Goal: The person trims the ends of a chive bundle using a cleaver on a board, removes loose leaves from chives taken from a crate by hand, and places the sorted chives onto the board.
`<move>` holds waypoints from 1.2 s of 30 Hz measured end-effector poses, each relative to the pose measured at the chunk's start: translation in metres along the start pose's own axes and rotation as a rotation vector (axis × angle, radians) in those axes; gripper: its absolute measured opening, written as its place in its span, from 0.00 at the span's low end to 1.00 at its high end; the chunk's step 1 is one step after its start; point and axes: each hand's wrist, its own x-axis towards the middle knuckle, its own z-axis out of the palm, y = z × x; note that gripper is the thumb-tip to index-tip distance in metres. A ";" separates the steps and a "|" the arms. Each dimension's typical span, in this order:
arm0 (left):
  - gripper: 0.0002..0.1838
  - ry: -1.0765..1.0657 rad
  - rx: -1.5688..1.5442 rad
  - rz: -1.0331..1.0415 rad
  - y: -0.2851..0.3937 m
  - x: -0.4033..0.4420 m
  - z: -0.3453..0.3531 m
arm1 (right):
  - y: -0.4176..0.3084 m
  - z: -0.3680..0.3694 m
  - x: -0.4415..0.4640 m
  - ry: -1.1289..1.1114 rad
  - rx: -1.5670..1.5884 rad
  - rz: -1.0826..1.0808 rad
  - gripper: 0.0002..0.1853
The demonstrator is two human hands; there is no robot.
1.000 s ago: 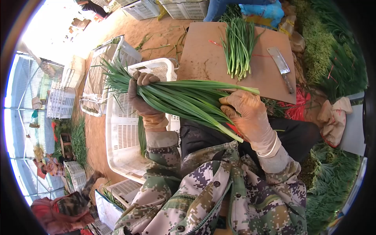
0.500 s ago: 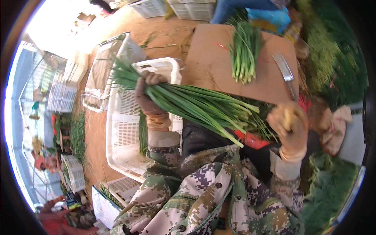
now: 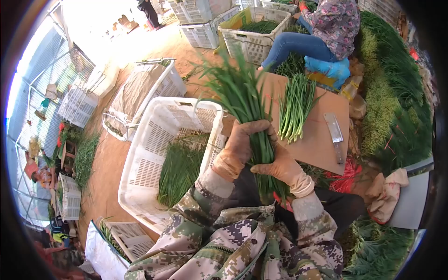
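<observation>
Upright in front of my lap stands a bunch of long green leaves (image 3: 261, 144), its tips fanned out at the top and slightly blurred. My gloved left hand (image 3: 242, 142) wraps round its middle. Lower on the right side, my gloved right hand (image 3: 282, 168) also closes round the stalks. Another green bunch (image 3: 296, 107) lies on the brown board (image 3: 310, 144), with a cleaver (image 3: 334, 135) to its right. The white crate (image 3: 144, 158) at my left holds more green leaves (image 3: 179, 172).
Red ties (image 3: 346, 175) lie by the board's lower corner. Beyond it sits a person in jeans (image 3: 303, 45). A covered crate (image 3: 140, 93) stands at the left, a filled crate (image 3: 252, 42) at the top. Piled greens (image 3: 396, 93) line the right side.
The bunch has turned from nearly level to upright. My right hand has come back from the right and closed on its lower part. The view has shifted, showing more of the seated person.
</observation>
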 end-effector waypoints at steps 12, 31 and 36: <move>0.25 -0.151 0.344 -0.086 -0.008 0.024 0.046 | 0.011 -0.016 -0.017 0.169 0.512 0.148 0.21; 0.54 -0.383 0.320 -0.439 -0.086 -0.057 -0.051 | 0.015 0.008 -0.019 0.464 1.012 -0.085 0.21; 0.43 -0.326 0.277 -0.449 -0.097 -0.087 -0.063 | 0.010 0.020 -0.017 0.510 0.923 -0.068 0.22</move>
